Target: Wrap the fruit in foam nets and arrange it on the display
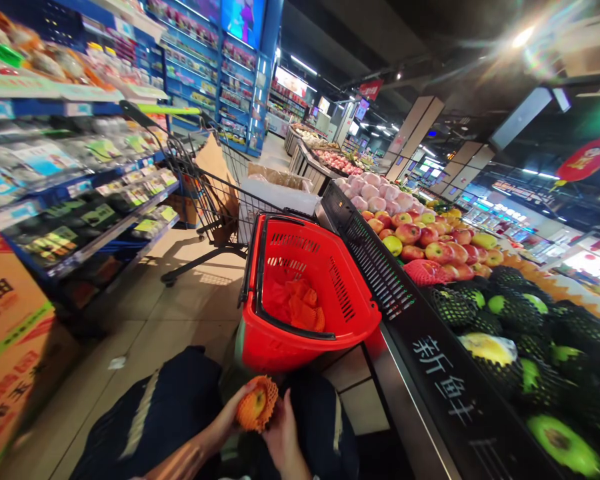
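Low in the view, both my hands hold one yellow-orange fruit (pixel 257 403) wrapped in an orange foam net. My left hand (pixel 227 417) cups it from the left with fingers curled round it. My right hand (pixel 284 437) presses against its right side and underside. Just above them stands a red plastic shopping basket (pixel 353 313) with several orange nets lying in its bottom. My dark trousers show beneath the hands.
A black-fronted fruit stand (pixel 430 353) runs along the right, with apples (pixel 425 237) and green fruit in black nets (pixel 520 320). A metal trolley (pixel 215 193) stands behind the basket. Shelves (pixel 80 220) and a printed carton (pixel 10 333) line the left.
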Available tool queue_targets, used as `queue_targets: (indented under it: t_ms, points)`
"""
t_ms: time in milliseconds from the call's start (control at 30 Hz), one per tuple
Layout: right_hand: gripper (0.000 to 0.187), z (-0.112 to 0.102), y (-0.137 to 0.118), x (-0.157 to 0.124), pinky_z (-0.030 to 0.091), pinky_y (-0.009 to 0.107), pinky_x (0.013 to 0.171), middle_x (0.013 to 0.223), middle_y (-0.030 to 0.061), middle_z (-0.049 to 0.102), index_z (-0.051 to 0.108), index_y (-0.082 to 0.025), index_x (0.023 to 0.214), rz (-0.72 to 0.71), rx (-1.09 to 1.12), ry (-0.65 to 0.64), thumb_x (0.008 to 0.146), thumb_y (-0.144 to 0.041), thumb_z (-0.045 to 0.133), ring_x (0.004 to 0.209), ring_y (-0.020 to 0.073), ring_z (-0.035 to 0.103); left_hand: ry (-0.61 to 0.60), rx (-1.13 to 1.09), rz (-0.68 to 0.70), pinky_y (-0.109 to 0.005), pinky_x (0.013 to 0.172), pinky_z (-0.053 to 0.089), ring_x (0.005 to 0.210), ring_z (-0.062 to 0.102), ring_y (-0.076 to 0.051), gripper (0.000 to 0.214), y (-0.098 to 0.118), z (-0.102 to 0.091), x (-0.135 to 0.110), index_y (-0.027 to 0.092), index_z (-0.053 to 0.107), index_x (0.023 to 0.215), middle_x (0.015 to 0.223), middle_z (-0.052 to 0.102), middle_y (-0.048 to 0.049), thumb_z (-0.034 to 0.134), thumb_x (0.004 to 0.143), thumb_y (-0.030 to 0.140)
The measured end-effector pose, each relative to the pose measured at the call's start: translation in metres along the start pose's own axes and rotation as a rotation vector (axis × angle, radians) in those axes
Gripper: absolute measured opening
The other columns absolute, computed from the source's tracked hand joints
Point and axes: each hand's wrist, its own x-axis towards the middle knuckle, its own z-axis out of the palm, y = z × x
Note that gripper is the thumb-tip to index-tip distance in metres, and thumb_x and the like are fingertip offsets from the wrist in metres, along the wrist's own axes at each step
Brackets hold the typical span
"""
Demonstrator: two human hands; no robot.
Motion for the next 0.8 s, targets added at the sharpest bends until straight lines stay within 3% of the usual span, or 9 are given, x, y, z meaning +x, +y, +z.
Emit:
queue_targets:
  t_ms: [133,233,367,467,667,800]
  points:
    - [0.069,-0.001,0.013,0.001,0.058,0.044,0.085,0.110,0.0095,0.079,0.079,-0.026,0.101,0.095,0.042,0.047,0.044,-0.063,0.094,0.106,0.0331,0.072,0.033,0.099,0.024,-0.035,0.080,0.061,0.078,0.077,-0.028,0.032,0.002,-0.001,-0.005,0.013,0.073,0.088,0.084,0.079,-0.0136,0.081,0.075,0.040]
    - [0.065,-0.003,0.014,0.002,0.057,0.041,0.082,0.103,0.0071,0.078,0.076,-0.027,0.094,0.103,0.071,0.117,0.038,-0.053,0.098,0.098,0.0298,0.071,-0.016,0.128,0.024,-0.032,0.081,0.061,0.084,0.077,-0.027,0.037,0.003,-0.001,-0.009,0.011,0.074,0.090,0.091,0.080,-0.0138,0.085,0.074,0.043]
    - [0.052,-0.004,0.009,0.003,0.055,0.037,0.081,0.096,0.0049,0.077,0.076,-0.026,0.088,0.030,0.092,0.089,0.047,-0.048,0.098,0.088,0.0243,0.070,-0.063,0.203,0.102,-0.032,0.080,0.060,0.089,0.077,-0.029,0.056,-0.001,-0.003,-0.012,0.013,0.074,0.099,0.093,0.080,-0.0128,0.092,0.064,0.053]
    - [0.047,-0.002,0.006,0.001,0.054,0.035,0.082,0.096,0.0043,0.078,0.077,-0.026,0.087,0.005,0.147,0.066,0.049,-0.046,0.098,0.089,0.0228,0.070,-0.075,0.249,0.202,-0.031,0.081,0.059,0.090,0.076,-0.027,0.066,-0.003,-0.003,-0.014,0.014,0.074,0.103,0.097,0.080,-0.0119,0.098,0.053,0.050]
    - [0.050,0.002,0.005,0.000,0.054,0.033,0.084,0.100,0.0035,0.080,0.079,-0.025,0.087,0.032,0.226,0.078,0.045,-0.043,0.099,0.094,0.0227,0.072,0.025,0.289,0.152,-0.031,0.074,0.058,0.083,0.076,-0.028,0.066,0.001,-0.004,-0.012,0.011,0.075,0.097,0.090,0.080,-0.0136,0.096,0.052,0.054]
    - [0.060,0.003,0.001,0.003,0.054,0.037,0.094,0.104,0.0064,0.080,0.081,-0.021,0.092,0.131,0.226,0.004,0.047,-0.058,0.095,0.100,0.0256,0.073,0.024,0.289,0.136,-0.035,0.077,0.058,0.080,0.075,-0.029,0.069,-0.004,-0.004,-0.008,0.011,0.075,0.088,0.085,0.079,-0.0133,0.098,0.042,0.056]
